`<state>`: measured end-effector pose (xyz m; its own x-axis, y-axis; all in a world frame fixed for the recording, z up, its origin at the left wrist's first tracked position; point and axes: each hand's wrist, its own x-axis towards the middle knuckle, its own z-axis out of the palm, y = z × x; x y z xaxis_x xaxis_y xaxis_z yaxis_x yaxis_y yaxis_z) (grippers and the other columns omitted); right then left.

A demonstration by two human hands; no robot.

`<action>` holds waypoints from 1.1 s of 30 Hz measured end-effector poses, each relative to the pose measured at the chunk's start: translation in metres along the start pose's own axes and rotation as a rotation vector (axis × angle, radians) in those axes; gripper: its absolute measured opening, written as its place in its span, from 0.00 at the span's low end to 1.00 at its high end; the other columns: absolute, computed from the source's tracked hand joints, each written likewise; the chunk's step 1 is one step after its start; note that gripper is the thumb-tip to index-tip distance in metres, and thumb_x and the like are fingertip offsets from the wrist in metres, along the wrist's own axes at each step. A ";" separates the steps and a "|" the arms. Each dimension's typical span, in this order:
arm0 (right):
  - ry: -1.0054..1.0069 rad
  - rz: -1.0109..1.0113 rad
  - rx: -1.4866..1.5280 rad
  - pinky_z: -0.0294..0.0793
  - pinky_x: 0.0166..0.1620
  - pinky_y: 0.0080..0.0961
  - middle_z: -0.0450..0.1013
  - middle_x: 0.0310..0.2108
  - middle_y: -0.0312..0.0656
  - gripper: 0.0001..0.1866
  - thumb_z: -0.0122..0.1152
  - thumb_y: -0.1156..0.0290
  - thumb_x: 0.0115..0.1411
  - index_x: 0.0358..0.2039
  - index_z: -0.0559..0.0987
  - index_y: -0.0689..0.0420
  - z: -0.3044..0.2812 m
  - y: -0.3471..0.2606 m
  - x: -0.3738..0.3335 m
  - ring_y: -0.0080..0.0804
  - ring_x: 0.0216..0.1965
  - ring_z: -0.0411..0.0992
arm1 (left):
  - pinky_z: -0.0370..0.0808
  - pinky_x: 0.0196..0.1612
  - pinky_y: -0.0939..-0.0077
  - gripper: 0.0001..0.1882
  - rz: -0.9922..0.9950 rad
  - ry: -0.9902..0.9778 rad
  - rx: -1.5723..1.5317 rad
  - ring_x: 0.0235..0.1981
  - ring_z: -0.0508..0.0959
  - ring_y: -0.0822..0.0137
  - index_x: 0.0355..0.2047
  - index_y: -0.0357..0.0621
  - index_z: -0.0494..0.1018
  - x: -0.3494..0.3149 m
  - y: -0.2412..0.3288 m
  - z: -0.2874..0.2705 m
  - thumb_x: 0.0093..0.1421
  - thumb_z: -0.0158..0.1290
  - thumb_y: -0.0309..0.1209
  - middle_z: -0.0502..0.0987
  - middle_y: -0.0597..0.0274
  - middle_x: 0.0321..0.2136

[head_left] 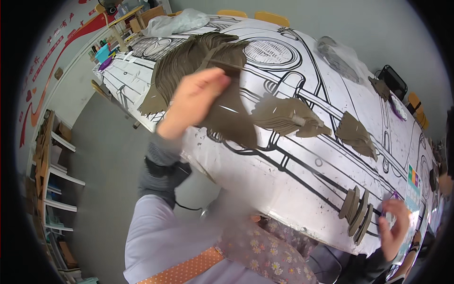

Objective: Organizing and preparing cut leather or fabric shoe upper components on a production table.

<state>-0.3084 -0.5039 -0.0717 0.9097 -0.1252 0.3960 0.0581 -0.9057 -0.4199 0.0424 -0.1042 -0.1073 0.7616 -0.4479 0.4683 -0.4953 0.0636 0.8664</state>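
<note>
My left hand (194, 102) is raised over the table's near edge and grips a dark brown cardboard piece (231, 120), which is blurred by motion. At the lower right, my right hand (395, 227) rests at the table's edge with its fingers curled on a small purple-tipped object (393, 195). Just left of that hand, a short row of brown cardboard pieces (357, 210) stands on edge. The table is covered by a white sheet (302, 165) printed with thick black outlines.
Fanned heaps of brown cardboard pieces (189, 57) (288, 116) (354, 132) lie on the sheet. Plastic bags (177, 21) (338, 54) sit at the far side, with yellow chairs (272, 18) behind. A black basket (392, 80) and a colour card (413, 184) are at right. White shelves (52, 180) line the left wall.
</note>
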 end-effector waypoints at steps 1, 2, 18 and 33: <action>-0.032 0.059 0.056 0.69 0.51 0.34 0.76 0.39 0.47 0.12 0.67 0.69 0.57 0.37 0.79 0.64 0.005 0.009 -0.011 0.41 0.44 0.73 | 0.73 0.42 0.81 0.16 -0.013 0.056 0.128 0.38 0.76 0.78 0.53 0.33 0.77 0.005 -0.020 -0.035 0.70 0.55 0.31 0.82 0.67 0.37; -0.064 0.124 0.105 0.68 0.51 0.32 0.75 0.38 0.45 0.08 0.64 0.75 0.58 0.37 0.79 0.64 0.009 0.016 -0.020 0.38 0.44 0.72 | 0.74 0.44 0.80 0.17 -0.026 0.107 0.249 0.39 0.77 0.77 0.55 0.33 0.76 0.015 -0.042 -0.066 0.71 0.54 0.31 0.82 0.65 0.38; 0.092 0.457 0.327 0.68 0.43 0.25 0.77 0.33 0.43 0.07 0.66 0.74 0.60 0.34 0.81 0.64 0.017 0.040 -0.078 0.31 0.37 0.73 | 0.72 0.59 0.55 0.27 -0.203 0.335 0.872 0.56 0.76 0.41 0.54 0.36 0.78 0.107 -0.302 -0.175 0.68 0.52 0.47 0.77 0.35 0.53; -0.034 0.480 0.235 0.72 0.42 0.29 0.78 0.32 0.45 0.04 0.65 0.80 0.57 0.34 0.81 0.64 0.066 0.049 -0.074 0.36 0.35 0.76 | 0.64 0.66 0.49 0.28 0.181 -0.464 0.808 0.62 0.71 0.45 0.61 0.40 0.71 0.102 -0.191 0.037 0.68 0.54 0.45 0.73 0.49 0.61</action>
<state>-0.3456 -0.5120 -0.1751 0.8689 -0.4868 0.0894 -0.2809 -0.6337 -0.7208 0.1995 -0.1949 -0.2309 0.4888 -0.8126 0.3175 -0.8613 -0.3914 0.3240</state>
